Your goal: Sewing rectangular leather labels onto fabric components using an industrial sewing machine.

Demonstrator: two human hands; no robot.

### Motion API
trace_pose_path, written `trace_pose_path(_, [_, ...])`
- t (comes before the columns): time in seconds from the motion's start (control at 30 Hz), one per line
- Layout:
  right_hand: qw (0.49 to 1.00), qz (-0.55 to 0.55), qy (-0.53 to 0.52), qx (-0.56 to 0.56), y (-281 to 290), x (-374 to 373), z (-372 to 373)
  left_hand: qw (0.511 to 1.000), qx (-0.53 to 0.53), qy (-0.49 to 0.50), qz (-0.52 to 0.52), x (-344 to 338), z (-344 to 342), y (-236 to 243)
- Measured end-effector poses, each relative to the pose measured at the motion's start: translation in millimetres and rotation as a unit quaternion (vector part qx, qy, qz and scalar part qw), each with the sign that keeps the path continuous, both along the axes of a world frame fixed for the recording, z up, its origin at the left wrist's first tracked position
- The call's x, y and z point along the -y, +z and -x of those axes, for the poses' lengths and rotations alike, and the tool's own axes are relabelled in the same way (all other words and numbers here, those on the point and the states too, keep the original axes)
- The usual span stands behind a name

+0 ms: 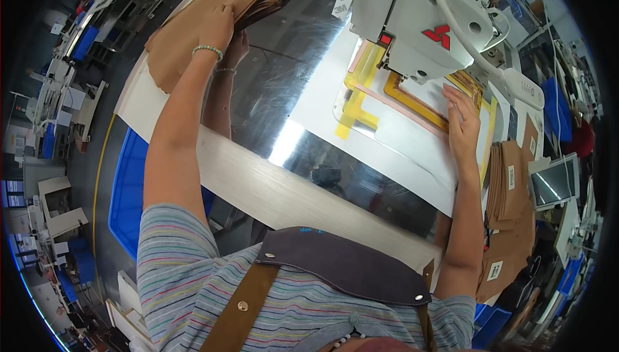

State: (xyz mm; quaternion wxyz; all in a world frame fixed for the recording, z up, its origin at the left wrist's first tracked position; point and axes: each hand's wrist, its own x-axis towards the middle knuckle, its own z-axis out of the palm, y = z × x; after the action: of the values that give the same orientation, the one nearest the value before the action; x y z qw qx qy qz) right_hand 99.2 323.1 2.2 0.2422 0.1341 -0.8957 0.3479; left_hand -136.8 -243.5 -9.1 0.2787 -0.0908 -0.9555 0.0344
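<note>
My left hand (216, 29), wearing a beaded bracelet, has bent fingers on a folded stack of brown sheets (177, 45) at the upper left, gripping it; a polished metal plate (267, 100) beside it reflects the arm. My right hand (461, 116) has fingers extended, slightly bent, at the right part of a yellow rectangular frame (412, 103) under a white sewing machine head (425, 16); it holds nothing that I can see. A white board with yellow tape (351, 120) lies beneath the frame.
A pale table edge (271, 184) runs before me. A blue bin (126, 191) sits below at left. At right are brown-sheet piles (500, 184) and a small screen (551, 181). Other workstations (74, 49) line a floor aisle (103, 158).
</note>
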Motion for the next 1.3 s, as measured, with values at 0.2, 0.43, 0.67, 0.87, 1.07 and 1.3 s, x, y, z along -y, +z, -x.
trace_pose_path(0.2, [1.000, -0.021, -0.016, 0.005, -0.3, 1.8, 0.2, 0.994, -0.043, -0.066, 0.077, 4.4, -3.0, -11.4])
trace_pose_path(0.43, [0.998, -0.043, 0.006, -0.044, -9.7, -4.5, 4.5, 0.993, 0.008, -0.019, 0.116, 5.7, 9.1, 2.9])
trace_pose_path(0.67, [0.999, -0.024, 0.005, -0.035, -14.3, -2.0, 3.4, 0.945, 0.122, 0.046, -0.299, 62.2, 88.4, 35.2])
trace_pose_path(0.87, [0.996, -0.060, -0.020, -0.055, -15.9, -2.2, 3.1, 0.903, -0.019, -0.020, -0.428, 47.0, 88.2, 93.6])
trace_pose_path(1.07, [0.993, -0.079, -0.007, -0.084, -4.6, 4.3, 0.8, 0.927, -0.107, -0.343, 0.108, -76.0, -50.1, 80.6])
trace_pose_path(1.3, [0.967, -0.204, 0.089, -0.128, 6.5, 60.1, -16.1, 0.894, 0.068, -0.436, 0.074, -133.1, -169.4, 20.9])
